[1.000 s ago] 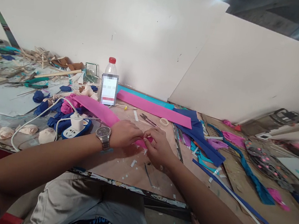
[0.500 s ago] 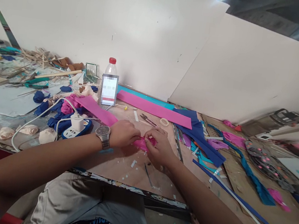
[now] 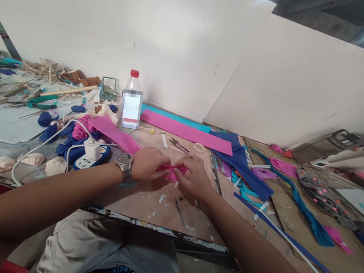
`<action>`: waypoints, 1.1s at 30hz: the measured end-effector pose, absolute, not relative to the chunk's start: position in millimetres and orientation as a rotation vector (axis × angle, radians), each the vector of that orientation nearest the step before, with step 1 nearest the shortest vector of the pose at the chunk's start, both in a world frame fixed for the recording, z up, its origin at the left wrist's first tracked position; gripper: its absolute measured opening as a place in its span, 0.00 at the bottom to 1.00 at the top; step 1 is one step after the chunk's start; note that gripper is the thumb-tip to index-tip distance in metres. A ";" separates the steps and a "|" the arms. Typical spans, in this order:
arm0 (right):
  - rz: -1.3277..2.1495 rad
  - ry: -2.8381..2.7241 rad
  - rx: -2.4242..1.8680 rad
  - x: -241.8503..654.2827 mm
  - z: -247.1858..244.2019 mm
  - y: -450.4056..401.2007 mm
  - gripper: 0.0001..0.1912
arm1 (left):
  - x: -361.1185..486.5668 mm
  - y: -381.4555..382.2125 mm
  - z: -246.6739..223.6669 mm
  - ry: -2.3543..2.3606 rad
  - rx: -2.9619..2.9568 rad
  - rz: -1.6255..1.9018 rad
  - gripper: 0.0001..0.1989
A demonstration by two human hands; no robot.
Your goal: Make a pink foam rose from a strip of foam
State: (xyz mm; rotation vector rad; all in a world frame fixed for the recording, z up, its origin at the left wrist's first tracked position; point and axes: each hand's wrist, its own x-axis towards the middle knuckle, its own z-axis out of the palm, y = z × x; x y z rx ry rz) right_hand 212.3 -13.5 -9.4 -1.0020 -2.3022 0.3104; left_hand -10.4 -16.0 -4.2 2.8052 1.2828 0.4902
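Observation:
Both my hands pinch a pink crepe paper strip (image 3: 172, 174) just above the brown tabletop, their fingertips close together. My left hand (image 3: 149, 163), with a watch on its wrist, grips the strip from the left. From the other side my right hand (image 3: 193, 177) has thumb and fingers closed on it. A longer pink stretch (image 3: 111, 132) runs from beside my left hand back toward a pink rolled bundle (image 3: 83, 126); whether it joins the held part is hidden. Thread snips (image 3: 179, 145) and a tape roll (image 3: 199, 147) lie behind my hands.
A red-capped bottle (image 3: 131, 102) stands near the white wall panel. Left are a power strip (image 3: 92, 159) with a white cable, cream fabric-like roses (image 3: 56, 166) and pliers (image 3: 42, 102). Folded pink paper (image 3: 186, 131) and blue paper (image 3: 248, 170) lie behind and right.
The pink strip between my fingertips has changed shape, now spanning both hands with a small point hanging down. My fingers have shifted slightly, and the view has moved a little.

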 end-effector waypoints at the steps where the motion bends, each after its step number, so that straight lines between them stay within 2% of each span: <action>1: 0.312 -2.309 -0.994 212.4 -9.3 -13.8 0.03 | -9.6 -16.8 -4.2 1.282 2.796 0.486 0.17; 7: 0.298 -2.341 -0.979 213.1 -9.5 -14.9 0.04 | -7.1 -17.6 -3.7 1.291 2.796 0.434 0.11; 15: 0.288 -2.331 -0.972 212.7 -10.3 -14.3 0.04 | -7.1 -18.9 -2.0 1.259 2.785 0.450 0.11; 20: 0.281 -2.331 -0.976 214.0 -11.0 -14.2 0.04 | -7.7 -20.8 -0.4 1.233 2.745 0.504 0.17; 33: 0.284 -2.356 -0.998 215.3 -7.2 -13.0 0.04 | -7.5 -18.9 -2.1 1.259 2.693 0.470 0.17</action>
